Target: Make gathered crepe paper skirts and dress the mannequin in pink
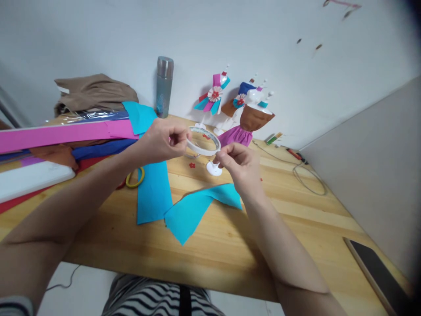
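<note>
Above the middle of the table, a narrow white roll of tape [205, 152] is held between my two hands. My left hand [166, 139] pinches its left edge with closed fingers. On the opposite side, the closed fingertips of my right hand [240, 164] grip its right edge. Behind the roll stands a small white dress form with a brown paper top [255, 117] and a pink skirt [236, 135]; its round white base [214, 168] shows below. Two blue paper pieces lie beneath my hands, a straight strip [154, 193] and a bent one [197, 210].
Scissors with a yellow handle [135, 177] lie by the blue strip. Folded coloured paper, including a pink strip [72, 134], fills the left. A thermos [164, 87] and dressed forms [213, 94] stand along the wall. A cable [307, 184] and a phone [375, 274] lie right.
</note>
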Available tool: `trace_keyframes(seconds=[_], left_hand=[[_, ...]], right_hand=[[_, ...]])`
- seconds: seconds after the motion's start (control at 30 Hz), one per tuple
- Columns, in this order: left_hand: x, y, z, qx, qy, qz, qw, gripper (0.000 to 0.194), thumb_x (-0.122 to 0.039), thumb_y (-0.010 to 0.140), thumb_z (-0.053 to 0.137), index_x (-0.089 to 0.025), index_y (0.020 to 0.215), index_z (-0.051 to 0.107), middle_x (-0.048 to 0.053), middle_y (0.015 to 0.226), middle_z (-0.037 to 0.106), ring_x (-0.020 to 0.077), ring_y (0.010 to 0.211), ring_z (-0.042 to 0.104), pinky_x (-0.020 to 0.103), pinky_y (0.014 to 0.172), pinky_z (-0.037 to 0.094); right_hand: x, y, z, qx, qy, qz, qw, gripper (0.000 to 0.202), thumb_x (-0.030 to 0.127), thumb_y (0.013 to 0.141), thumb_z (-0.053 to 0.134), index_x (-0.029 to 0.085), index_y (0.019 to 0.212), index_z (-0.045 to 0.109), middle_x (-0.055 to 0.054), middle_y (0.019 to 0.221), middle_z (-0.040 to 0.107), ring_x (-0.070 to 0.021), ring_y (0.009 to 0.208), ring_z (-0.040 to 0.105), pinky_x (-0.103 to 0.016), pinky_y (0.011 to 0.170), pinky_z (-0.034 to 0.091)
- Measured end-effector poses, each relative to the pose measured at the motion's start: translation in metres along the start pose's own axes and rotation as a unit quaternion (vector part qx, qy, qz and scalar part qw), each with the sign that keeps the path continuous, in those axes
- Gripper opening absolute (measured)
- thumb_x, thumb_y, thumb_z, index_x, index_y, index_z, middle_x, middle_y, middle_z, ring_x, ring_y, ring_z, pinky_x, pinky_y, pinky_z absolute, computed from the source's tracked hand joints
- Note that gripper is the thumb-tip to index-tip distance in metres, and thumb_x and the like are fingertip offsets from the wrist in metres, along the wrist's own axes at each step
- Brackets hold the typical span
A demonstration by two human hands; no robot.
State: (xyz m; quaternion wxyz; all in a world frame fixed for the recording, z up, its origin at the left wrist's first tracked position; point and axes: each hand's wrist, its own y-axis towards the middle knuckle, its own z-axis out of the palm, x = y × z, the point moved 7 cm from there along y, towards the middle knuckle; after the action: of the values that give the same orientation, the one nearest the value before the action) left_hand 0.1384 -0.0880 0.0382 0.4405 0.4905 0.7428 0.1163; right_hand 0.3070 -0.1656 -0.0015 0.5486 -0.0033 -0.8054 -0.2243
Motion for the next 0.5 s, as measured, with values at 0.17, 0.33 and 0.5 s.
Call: trace_keyframes(seconds=[0.17,0.33,0.5], left_hand=[[-0.002,0.0,0.001,0.008,-0.007,-0.04,0.999,0.016,-0.014,0.063,0.055,-0.018,0.05,0.048,0.004,0.068,0.066,0.0124,0.063,0.054,0.026,0.059,0.037],[0.031,0.002,-0.008,-0.015,-0.256,-0.133,0.957,0.017,-0.023,0.061,0.063,-0.02,0.047,0.054,0.004,0.061,0.061,0.0131,0.06,0.052,0.025,0.053,0.037],[0.065,0.001,-0.017,-0.087,-0.484,-0.222,0.842,0.024,-0.027,0.054,0.07,-0.019,0.052,0.048,0.0,0.063,0.055,0.0056,0.046,0.033,0.023,0.042,0.026]], right_hand=[[-0.005,0.003,0.003,0.022,0.048,0.043,0.998,0.012,0.028,0.069,0.063,0.022,0.061,0.056,0.0,0.056,0.061,-0.0123,0.051,0.052,-0.028,0.051,0.041],[-0.013,0.012,-0.01,0.002,0.016,0.035,0.999,0.011,0.018,0.064,0.058,0.023,0.056,0.053,0.0,0.054,0.059,-0.0138,0.051,0.051,-0.029,0.049,0.039],[-0.038,0.021,-0.007,0.01,-0.007,0.079,0.997,0.015,0.017,0.062,0.058,0.022,0.053,0.047,0.0,0.051,0.055,-0.0132,0.05,0.05,-0.029,0.051,0.039]])
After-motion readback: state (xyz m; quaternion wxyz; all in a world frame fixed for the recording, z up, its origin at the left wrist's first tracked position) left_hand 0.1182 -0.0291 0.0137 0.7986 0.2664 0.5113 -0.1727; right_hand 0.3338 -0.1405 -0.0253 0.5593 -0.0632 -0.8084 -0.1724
